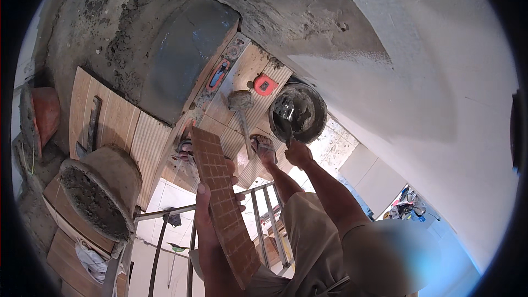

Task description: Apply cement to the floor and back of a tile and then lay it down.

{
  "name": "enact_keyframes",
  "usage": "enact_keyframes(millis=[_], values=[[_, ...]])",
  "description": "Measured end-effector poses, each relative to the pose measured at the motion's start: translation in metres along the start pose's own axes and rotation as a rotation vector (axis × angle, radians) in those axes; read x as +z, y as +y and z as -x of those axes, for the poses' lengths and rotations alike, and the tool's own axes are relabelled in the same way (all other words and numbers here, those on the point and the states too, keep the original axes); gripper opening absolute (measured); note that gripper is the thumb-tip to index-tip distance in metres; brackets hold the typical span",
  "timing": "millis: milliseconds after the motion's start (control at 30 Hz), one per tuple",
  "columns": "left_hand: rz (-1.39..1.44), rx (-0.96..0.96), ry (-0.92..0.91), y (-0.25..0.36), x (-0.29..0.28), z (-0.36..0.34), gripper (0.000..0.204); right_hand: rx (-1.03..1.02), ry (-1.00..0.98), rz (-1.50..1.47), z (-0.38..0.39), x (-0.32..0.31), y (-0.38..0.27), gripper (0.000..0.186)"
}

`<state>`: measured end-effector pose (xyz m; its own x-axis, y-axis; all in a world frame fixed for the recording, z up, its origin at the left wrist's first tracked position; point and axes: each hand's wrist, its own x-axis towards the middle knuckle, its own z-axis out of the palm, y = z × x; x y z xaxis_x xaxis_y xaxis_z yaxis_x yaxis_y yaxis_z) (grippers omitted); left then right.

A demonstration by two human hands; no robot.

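My left hand [212, 201] holds a long tile [223, 198], its brown gridded back turned up, resting along my forearm. My right hand [297, 153] grips the handle of a trowel [286, 122] whose blade dips into a round black pan [308, 107] of grey mortar. My sandalled feet [264, 147] stand on wood-look tiles just below the pan.
A bucket [99, 190] full of mortar stands at the left. A hammer [242, 111], an orange tape measure [265, 84] and a level [219, 74] lie on the tiles. Fresh grey mortar bed [176, 55] spreads above. A metal ladder frame [264, 220] is beneath me; a white wall [440, 77] lies to the right.
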<state>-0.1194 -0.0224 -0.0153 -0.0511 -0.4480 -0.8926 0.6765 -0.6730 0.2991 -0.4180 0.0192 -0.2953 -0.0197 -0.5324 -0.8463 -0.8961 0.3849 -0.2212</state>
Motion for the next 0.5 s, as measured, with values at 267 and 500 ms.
enact_keyframes(millis=[267, 500], values=[[0.023, 0.055, -0.042, 0.000, -0.005, -0.001, 0.075, 0.022, 0.052, 0.080, -0.031, -0.016, -0.008, 0.036], [0.035, 0.001, -0.054, -0.002, -0.010, -0.007, 0.075, -0.154, 0.011, 0.045, -0.029, -0.007, 0.030, 0.030]])
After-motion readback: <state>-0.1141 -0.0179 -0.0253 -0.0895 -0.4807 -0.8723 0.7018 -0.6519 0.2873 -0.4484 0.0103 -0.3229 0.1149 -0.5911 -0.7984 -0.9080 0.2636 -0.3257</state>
